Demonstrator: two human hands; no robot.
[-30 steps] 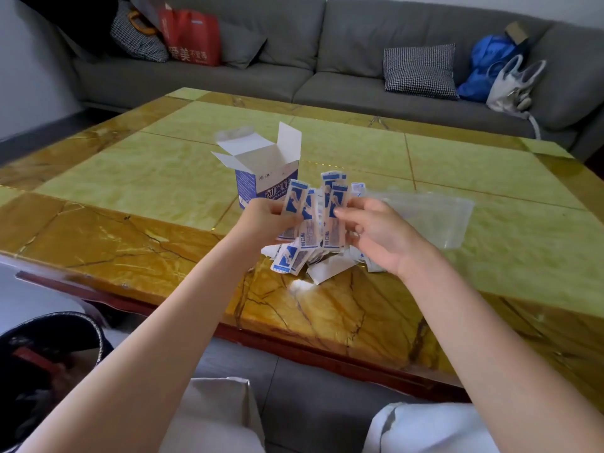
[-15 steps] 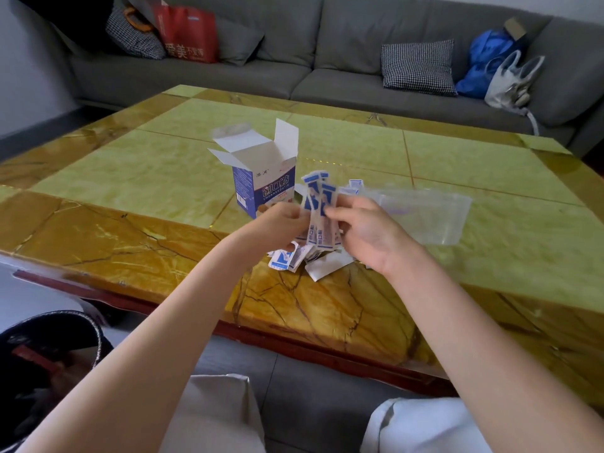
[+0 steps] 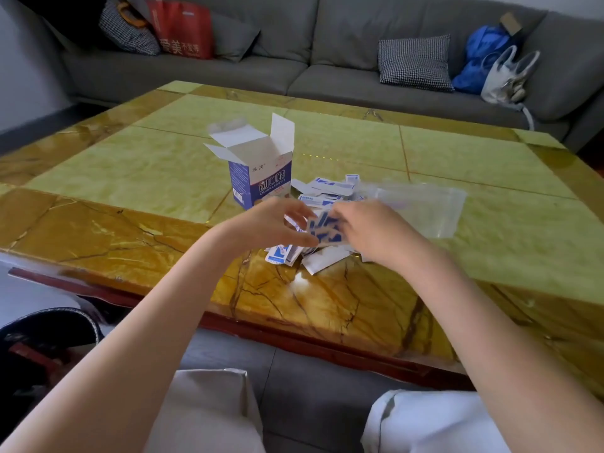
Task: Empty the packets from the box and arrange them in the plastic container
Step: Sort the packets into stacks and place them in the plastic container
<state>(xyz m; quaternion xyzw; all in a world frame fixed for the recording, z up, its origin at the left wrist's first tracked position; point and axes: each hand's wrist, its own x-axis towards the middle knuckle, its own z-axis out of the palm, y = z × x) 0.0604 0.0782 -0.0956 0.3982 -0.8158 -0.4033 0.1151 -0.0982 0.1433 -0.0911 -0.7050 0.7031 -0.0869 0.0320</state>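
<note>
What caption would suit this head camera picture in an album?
Both hands, left hand and right hand, hold blue-and-white packets beside the opened box and clear plastic container.

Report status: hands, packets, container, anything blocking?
Both hands holding a packet stack. Loose packets on table, box open. Plastic container beside pile, unobstructed.

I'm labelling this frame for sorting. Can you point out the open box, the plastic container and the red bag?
open box [image 3: 260, 184]: head view, on its blue printed front.
plastic container [image 3: 425, 207]: head view, on its clear flat middle.
red bag [image 3: 184, 31]: head view, on its front panel.
</note>
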